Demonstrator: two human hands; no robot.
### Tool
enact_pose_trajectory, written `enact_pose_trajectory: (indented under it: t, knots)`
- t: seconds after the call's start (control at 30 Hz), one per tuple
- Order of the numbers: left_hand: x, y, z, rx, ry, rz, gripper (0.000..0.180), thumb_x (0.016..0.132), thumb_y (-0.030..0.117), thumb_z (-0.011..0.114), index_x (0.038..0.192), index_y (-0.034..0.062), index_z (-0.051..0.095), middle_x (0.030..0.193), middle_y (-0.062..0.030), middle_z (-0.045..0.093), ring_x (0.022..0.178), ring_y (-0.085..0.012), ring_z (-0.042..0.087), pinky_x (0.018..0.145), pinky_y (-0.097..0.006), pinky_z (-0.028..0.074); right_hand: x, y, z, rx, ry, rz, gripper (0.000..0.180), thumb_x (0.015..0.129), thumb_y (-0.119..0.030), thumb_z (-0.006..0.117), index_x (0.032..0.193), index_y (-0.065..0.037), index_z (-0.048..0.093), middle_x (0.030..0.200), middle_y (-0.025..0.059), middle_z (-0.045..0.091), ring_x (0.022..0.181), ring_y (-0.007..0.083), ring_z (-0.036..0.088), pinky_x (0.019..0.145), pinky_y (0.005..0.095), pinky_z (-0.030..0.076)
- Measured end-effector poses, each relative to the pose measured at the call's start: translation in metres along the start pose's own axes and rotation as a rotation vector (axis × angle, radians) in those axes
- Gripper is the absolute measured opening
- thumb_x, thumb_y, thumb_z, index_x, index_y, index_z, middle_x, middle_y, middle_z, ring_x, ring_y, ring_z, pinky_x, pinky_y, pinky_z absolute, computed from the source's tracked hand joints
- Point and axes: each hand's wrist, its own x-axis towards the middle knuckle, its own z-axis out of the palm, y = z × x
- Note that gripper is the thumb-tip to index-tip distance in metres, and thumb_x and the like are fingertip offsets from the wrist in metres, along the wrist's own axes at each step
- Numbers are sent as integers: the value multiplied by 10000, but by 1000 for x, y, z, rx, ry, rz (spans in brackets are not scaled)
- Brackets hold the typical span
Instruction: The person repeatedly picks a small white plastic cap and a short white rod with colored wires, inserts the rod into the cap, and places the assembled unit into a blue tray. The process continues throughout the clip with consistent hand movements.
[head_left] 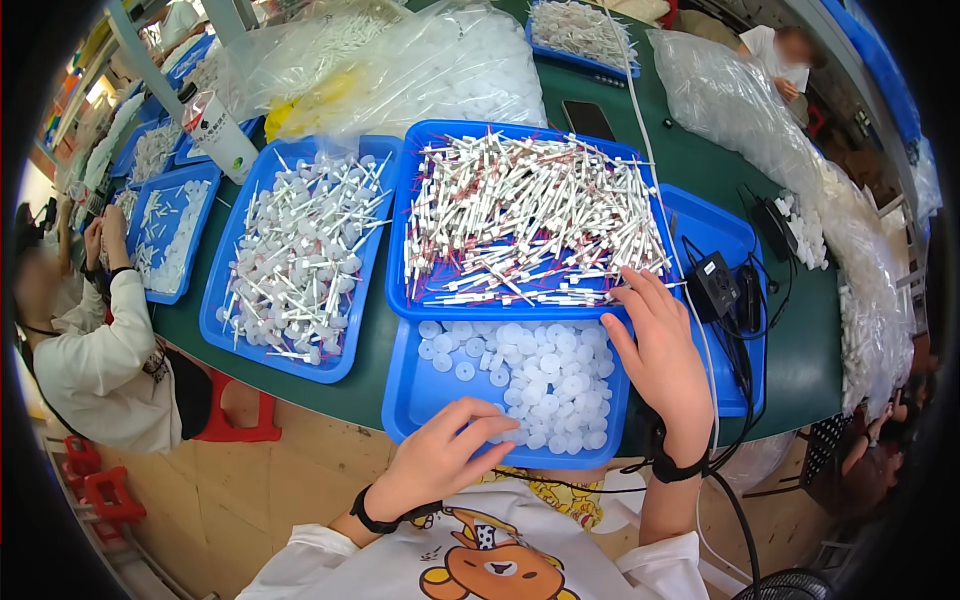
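Left hand [445, 455], at six o'clock in the view, reaches over the near edge of the lower blue tray [425, 392] to the translucent white discs [560, 385]; thumb and forefinger stand slightly apart. Right hand [662, 360], at four o'clock, is at the near-right corner of the upper blue tray [480, 313], at twelve o'clock, fingertips against slim white sticks [530, 210], thumb apart from forefinger. Whether either hand pinches a part cannot be told at this range. Step in hand is judged to be parts picking; the next move calls for a narrow pinch, separating one stick from crossed neighbours.
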Motion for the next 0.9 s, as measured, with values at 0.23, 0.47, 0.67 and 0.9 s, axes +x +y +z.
enact_pose_trajectory:
  t: [0.23, 0.47, 0.67, 0.9]
  knots:
    - [2, -8, -9, -151, 84, 18, 278, 787, 25, 792, 1046, 41, 693, 1017, -83, 642, 907, -218, 644, 761, -314, 537, 5, 6, -14, 143, -95, 46, 240, 935, -175, 646, 1074, 21, 650, 1294, 160, 605, 1268, 335, 528, 1058, 452, 390]
    - [7, -8, -9, -198, 91, 25, 251, 815, 11, 766, 1052, 34, 688, 1014, -93, 634, 875, -201, 647, 761, -303, 540, 8, 5, -5, 52, -110, -61, 319, 930, -200, 658, 1148, 33, 654, 1339, 136, 589, 1268, 312, 529, 1071, 446, 389]
    - [10, -6, -10, -290, 117, -26, 233, 833, -21, 739, 1053, 26, 679, 1037, -104, 644, 916, -196, 657, 783, -310, 552, 8, 2, -7, 99, -4, -93, 329, 912, -156, 676, 1185, 26, 646, 1354, 123, 586, 1279, 312, 526, 1078, 435, 392]
    - [13, -2, -5, -611, 135, -173, 223, 926, -69, 621, 1142, -18, 616, 1121, -141, 641, 1006, -233, 691, 857, -346, 550, -4, -19, -19, 319, 353, -123, 309, 764, 54, 766, 1054, -10, 678, 1068, 112, 719, 940, 304, 680, 803, 368, 541]
